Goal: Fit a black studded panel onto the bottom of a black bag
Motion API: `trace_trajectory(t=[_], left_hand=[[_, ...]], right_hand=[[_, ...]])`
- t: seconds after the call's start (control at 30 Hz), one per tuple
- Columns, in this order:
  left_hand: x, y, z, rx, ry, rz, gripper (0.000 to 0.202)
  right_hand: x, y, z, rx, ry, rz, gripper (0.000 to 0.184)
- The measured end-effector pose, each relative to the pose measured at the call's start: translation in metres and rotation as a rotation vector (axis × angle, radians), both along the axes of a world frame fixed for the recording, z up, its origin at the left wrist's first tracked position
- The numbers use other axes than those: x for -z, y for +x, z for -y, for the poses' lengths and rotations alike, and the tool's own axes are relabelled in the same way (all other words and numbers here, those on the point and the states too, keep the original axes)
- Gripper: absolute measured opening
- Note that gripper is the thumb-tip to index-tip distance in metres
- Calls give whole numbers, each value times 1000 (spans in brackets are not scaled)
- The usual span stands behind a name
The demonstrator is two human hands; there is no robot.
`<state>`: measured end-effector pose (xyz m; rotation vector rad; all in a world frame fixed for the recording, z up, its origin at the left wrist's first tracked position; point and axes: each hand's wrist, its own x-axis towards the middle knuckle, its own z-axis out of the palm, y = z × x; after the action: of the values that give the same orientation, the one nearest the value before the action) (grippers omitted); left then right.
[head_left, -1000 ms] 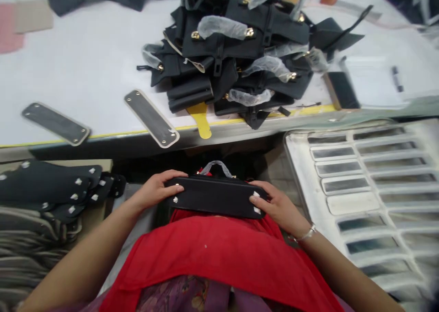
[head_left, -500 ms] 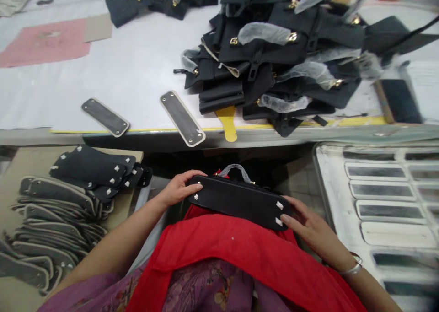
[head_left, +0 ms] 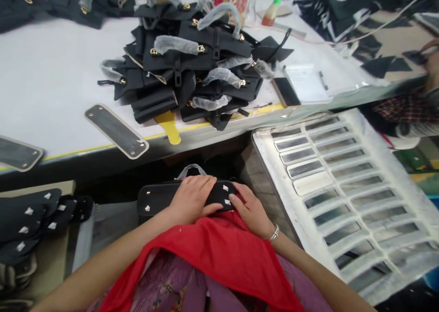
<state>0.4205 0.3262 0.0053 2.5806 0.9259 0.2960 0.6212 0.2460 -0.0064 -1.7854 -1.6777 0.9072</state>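
Observation:
A black handbag [head_left: 159, 198] lies on my lap with its long flat base panel facing me. White bits stand at the panel's corners, and a brass-coloured stud shows at the left end. Its plastic-wrapped handle [head_left: 192, 169] sticks out beyond the far edge. My left hand [head_left: 194, 196] rests flat across the middle of the panel, fingers stretched toward the right and covering part of it. At the right end, my right hand [head_left: 252, 209] grips the bag, thumb on the panel beside the white bits and fingers partly hidden round the edge.
Black handbags [head_left: 195, 60] are piled on the white table [head_left: 58, 69]. Near its edge lie a grey panel [head_left: 116, 131] and a yellow piece [head_left: 169, 126]. A slotted white rack [head_left: 302, 186] stands right; black panels [head_left: 27, 211] are stacked left. Another person's hand [head_left: 432, 62] shows far right.
The view has swung right. My left hand has moved from the left end of the panel onto its middle. My right hand stays at the right end.

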Motion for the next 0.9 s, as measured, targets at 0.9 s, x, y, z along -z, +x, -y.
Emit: trace_trajectory(t=[0.9], left_hand=[[0,12,-2,141,-4,-61,88]], right_hand=[[-19,1,-1,145,-200,-89,19]])
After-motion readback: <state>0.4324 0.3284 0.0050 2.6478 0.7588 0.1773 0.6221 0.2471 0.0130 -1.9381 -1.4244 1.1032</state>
